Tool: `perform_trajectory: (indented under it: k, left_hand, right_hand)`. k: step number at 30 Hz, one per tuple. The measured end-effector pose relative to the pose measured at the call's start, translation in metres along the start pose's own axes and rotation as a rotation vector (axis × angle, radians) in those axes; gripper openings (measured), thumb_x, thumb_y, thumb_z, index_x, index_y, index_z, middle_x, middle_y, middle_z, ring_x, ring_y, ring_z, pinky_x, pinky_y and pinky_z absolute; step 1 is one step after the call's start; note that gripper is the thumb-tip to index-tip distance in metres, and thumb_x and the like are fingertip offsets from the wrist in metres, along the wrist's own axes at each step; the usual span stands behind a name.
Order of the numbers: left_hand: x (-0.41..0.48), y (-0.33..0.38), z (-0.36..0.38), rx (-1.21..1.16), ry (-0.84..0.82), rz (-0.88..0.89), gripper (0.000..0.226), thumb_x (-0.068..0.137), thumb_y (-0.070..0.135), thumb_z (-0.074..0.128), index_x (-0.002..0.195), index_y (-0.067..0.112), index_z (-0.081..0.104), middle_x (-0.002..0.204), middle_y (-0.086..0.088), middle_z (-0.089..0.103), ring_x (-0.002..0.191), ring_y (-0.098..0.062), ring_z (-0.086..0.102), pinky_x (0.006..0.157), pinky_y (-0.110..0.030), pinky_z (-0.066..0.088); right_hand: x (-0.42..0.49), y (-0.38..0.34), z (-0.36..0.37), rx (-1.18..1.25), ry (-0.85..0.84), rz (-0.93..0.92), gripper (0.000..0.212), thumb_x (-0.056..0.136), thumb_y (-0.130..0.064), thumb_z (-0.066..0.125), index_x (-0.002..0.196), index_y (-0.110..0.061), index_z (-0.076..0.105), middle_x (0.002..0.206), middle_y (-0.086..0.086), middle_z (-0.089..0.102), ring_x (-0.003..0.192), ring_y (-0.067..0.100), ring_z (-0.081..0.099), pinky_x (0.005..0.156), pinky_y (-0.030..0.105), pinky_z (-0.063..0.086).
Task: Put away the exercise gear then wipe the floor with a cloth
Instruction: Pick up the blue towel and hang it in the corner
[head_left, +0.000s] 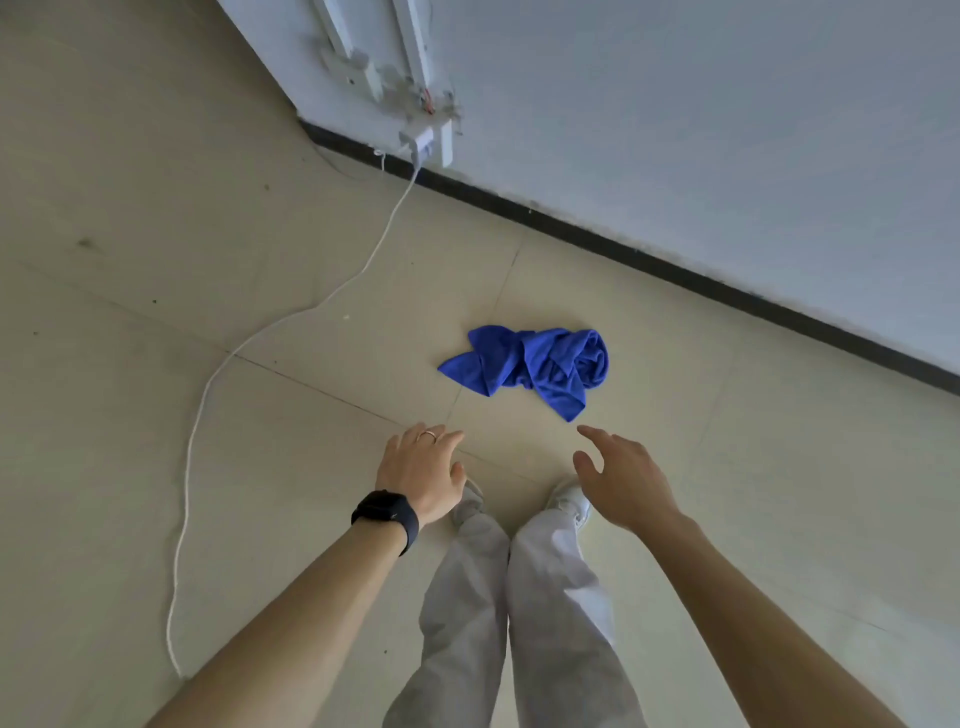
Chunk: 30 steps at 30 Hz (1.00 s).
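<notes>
A crumpled blue cloth (535, 366) lies on the beige tiled floor (156, 312), a short way from the wall. My left hand (423, 473), with a ring and a black watch on the wrist, hovers below and left of the cloth, fingers relaxed, holding nothing. My right hand (621, 480) reaches forward just below the cloth's lower corner, fingers spread and empty. Neither hand touches the cloth. No exercise gear is in view.
A white cable (208, 395) runs from a wall socket (423, 143) across the floor to the left. The white wall (727, 130) with a dark skirting (675, 270) runs diagonally behind the cloth. My legs and white shoes (569, 501) stand below my hands.
</notes>
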<state>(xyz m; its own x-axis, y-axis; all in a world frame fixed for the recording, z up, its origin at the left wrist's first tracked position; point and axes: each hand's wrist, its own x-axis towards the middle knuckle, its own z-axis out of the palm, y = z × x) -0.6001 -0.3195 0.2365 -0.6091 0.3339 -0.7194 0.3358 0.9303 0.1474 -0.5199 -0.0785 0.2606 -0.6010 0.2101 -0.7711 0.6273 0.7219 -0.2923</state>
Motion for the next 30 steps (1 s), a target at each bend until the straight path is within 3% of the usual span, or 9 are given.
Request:
perform_trajectory:
  k: [8, 12, 15, 17, 20, 22, 24, 27, 30]
  left_hand:
    - [0.146, -0.040, 0.161, 0.048, -0.145, -0.070, 0.055, 0.098, 0.045, 0.040, 0.150, 0.028, 0.033, 0.159, 0.000, 0.033, 0.151, -0.029, 0.011, 0.117, -0.051, 0.017]
    - [0.214, -0.056, 0.229, 0.017, -0.132, -0.125, 0.063, 0.098, 0.048, 0.038, 0.155, 0.025, 0.022, 0.164, -0.004, 0.020, 0.152, -0.032, 0.004, 0.119, -0.054, 0.013]
    - [0.258, -0.064, 0.270, -0.086, -0.055, -0.181, 0.069, 0.099, 0.049, 0.038, 0.158, 0.023, 0.012, 0.167, -0.002, 0.005, 0.152, -0.033, -0.004, 0.121, -0.055, 0.006]
    - [0.286, -0.070, 0.295, -0.123, 0.017, -0.205, 0.074, 0.099, 0.053, 0.036, 0.159, 0.025, 0.003, 0.167, -0.001, -0.005, 0.151, -0.034, -0.011, 0.120, -0.055, 0.000]
    - [0.315, -0.080, 0.327, -0.148, 0.046, -0.222, 0.078, 0.098, 0.060, 0.031, 0.157, 0.030, -0.010, 0.164, 0.001, -0.020, 0.149, -0.037, -0.019, 0.120, -0.058, -0.004]
    - [0.323, -0.087, 0.348, -0.168, 0.064, -0.219, 0.083, 0.096, 0.061, 0.034, 0.156, 0.032, -0.015, 0.162, 0.002, -0.026, 0.149, -0.039, -0.020, 0.119, -0.061, -0.003]
    - [0.322, -0.089, 0.361, -0.167, 0.105, -0.197, 0.089, 0.093, 0.061, 0.041, 0.156, 0.033, -0.015, 0.162, 0.002, -0.027, 0.148, -0.041, -0.019, 0.117, -0.064, -0.001]
    - [0.319, -0.091, 0.354, -0.170, 0.051, -0.195, 0.092, 0.092, 0.052, 0.048, 0.155, 0.035, -0.017, 0.162, 0.003, -0.027, 0.149, -0.039, -0.019, 0.117, -0.062, 0.000]
    - [0.308, -0.086, 0.321, -0.171, -0.056, -0.213, 0.083, 0.097, 0.043, 0.046, 0.157, 0.029, -0.008, 0.166, 0.001, -0.013, 0.152, -0.034, -0.006, 0.121, -0.057, 0.007]
  right_hand:
    - [0.165, 0.042, 0.118, -0.051, -0.139, 0.050, 0.052, 0.101, -0.035, 0.042, 0.152, -0.025, 0.036, 0.139, 0.005, 0.057, 0.132, 0.028, 0.046, 0.097, 0.040, 0.042]
    - [0.247, 0.061, 0.168, -0.045, -0.110, 0.075, 0.060, 0.100, -0.039, 0.046, 0.155, -0.020, 0.028, 0.145, 0.008, 0.050, 0.131, 0.031, 0.045, 0.098, 0.042, 0.041]
    - [0.302, 0.068, 0.200, -0.034, -0.024, 0.044, 0.072, 0.099, -0.045, 0.050, 0.157, -0.021, 0.016, 0.161, 0.005, 0.028, 0.142, 0.033, 0.031, 0.109, 0.047, 0.034]
    - [0.338, 0.069, 0.219, -0.019, 0.063, 0.047, 0.080, 0.096, -0.052, 0.053, 0.158, -0.029, 0.008, 0.167, 0.001, 0.008, 0.151, 0.032, 0.011, 0.118, 0.052, 0.020]
    - [0.383, 0.071, 0.242, 0.048, 0.199, 0.118, 0.084, 0.092, -0.058, 0.056, 0.156, -0.042, 0.004, 0.167, -0.004, -0.005, 0.153, 0.029, -0.002, 0.113, 0.067, 0.014]
    - [0.403, 0.076, 0.256, 0.044, 0.284, 0.133, 0.077, 0.092, -0.053, 0.057, 0.155, -0.041, 0.014, 0.166, 0.002, 0.001, 0.149, 0.034, 0.008, 0.109, 0.061, 0.028]
    - [0.411, 0.083, 0.263, -0.093, 0.377, 0.076, 0.062, 0.095, -0.032, 0.059, 0.149, -0.033, 0.029, 0.159, 0.011, 0.016, 0.134, 0.043, 0.028, 0.096, 0.048, 0.040]
    - [0.408, 0.093, 0.250, -0.249, 0.315, -0.035, 0.049, 0.089, 0.000, 0.050, 0.134, -0.017, 0.043, 0.133, 0.020, 0.041, 0.103, 0.044, 0.051, 0.078, 0.040, 0.036]
    - [0.382, 0.091, 0.219, -0.226, 0.208, -0.080, 0.039, 0.088, 0.000, 0.043, 0.124, -0.013, 0.051, 0.113, 0.021, 0.055, 0.095, 0.042, 0.054, 0.074, 0.040, 0.037]
